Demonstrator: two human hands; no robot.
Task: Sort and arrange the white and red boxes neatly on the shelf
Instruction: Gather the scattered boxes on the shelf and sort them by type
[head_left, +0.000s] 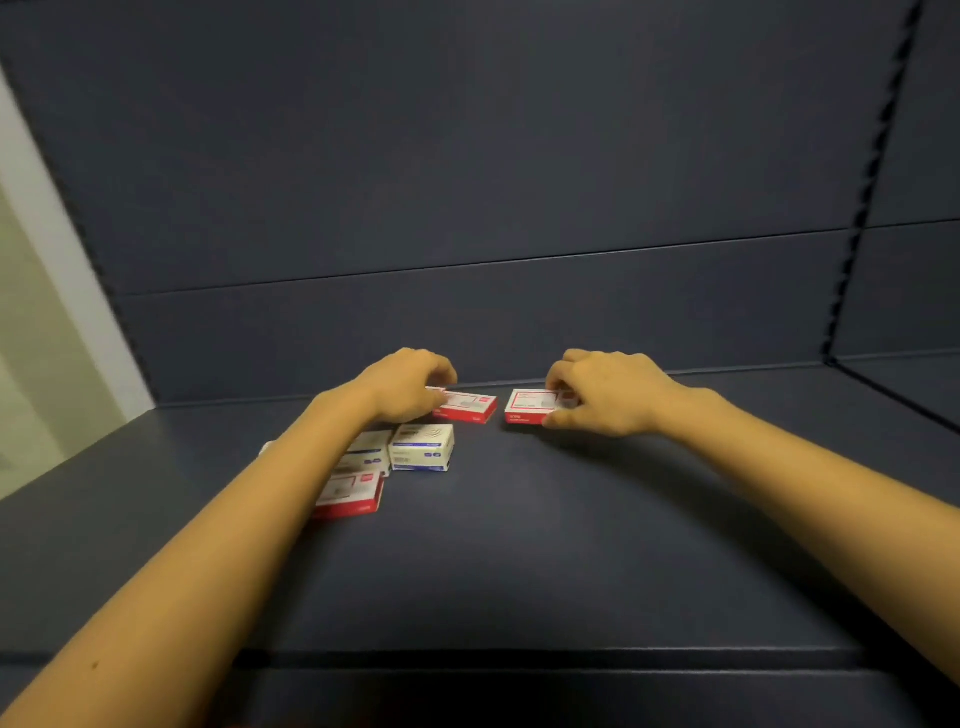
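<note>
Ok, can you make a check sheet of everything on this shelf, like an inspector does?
Surface: dark shelf, boxes lying on it.
Job's things: back red box and right red box, each under a hand; front red box beside left forearm; white box in full view; second white box partly behind forearm.
Clutter: small white bit left of forearm, cannot tell what.
Hands: left hand grips back red box; right hand grips right red box.
Cables: nothing seen.
Surroundings: dark back panel; pale wall at left.
</note>
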